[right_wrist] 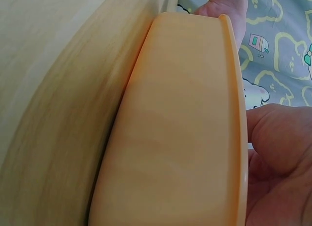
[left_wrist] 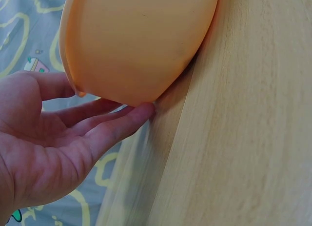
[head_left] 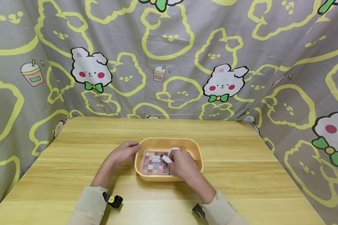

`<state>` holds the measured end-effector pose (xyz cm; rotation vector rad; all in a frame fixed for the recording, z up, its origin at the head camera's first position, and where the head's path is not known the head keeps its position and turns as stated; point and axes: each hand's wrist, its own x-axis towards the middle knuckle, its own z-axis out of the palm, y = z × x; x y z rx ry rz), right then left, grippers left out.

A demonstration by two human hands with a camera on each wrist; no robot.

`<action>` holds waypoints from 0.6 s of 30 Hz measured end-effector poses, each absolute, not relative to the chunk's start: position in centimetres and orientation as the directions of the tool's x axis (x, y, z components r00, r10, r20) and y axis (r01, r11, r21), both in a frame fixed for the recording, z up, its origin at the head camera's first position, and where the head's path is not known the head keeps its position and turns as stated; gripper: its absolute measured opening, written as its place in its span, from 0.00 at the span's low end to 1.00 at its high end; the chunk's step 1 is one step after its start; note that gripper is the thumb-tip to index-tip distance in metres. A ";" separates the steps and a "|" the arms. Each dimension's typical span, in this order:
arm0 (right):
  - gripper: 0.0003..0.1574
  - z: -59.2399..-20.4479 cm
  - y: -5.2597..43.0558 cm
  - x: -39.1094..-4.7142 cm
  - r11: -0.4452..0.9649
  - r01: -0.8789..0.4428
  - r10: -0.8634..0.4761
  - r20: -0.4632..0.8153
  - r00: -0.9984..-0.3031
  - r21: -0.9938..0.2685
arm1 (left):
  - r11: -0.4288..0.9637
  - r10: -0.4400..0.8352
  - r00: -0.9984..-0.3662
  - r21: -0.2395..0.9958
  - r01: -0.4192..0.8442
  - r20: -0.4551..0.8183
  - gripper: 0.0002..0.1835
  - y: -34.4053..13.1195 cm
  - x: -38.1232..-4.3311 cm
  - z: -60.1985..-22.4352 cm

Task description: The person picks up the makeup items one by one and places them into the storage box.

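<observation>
An orange plastic basin [head_left: 149, 178] stands on the wooden table. My left hand [head_left: 125, 152] holds its left end, thumb at the rim and fingers against the outer wall, as the left wrist view shows. Inside the basin, on the left, lies an eyeshadow palette [head_left: 150, 164] with many small coloured squares. My right hand [head_left: 184, 164] reaches into the right half. A white stick with a dark tip [head_left: 166, 158] juts out between its thumb and forefinger, over the palette. Beside those fingers shows a white round thing [head_left: 174, 149], partly covered. The right fingertips are hidden from view.
The wooden table [head_left: 101, 128] extends around the basin on all sides. A grey curtain [head_left: 180, 72] with rabbit prints hangs behind it and at both sides. Black wrist straps with cameras [head_left: 114, 200] sit at the cuffs.
</observation>
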<state>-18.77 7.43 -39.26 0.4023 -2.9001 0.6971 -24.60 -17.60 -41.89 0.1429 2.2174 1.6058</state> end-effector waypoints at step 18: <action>0.14 -39.5 7.3 -18.8 0.865 -0.277 -0.221 0.178 -0.959 -0.418 | 0.335 0.302 -0.920 0.932 -0.142 -0.249 0.27 -17.6 -24.5 -41.8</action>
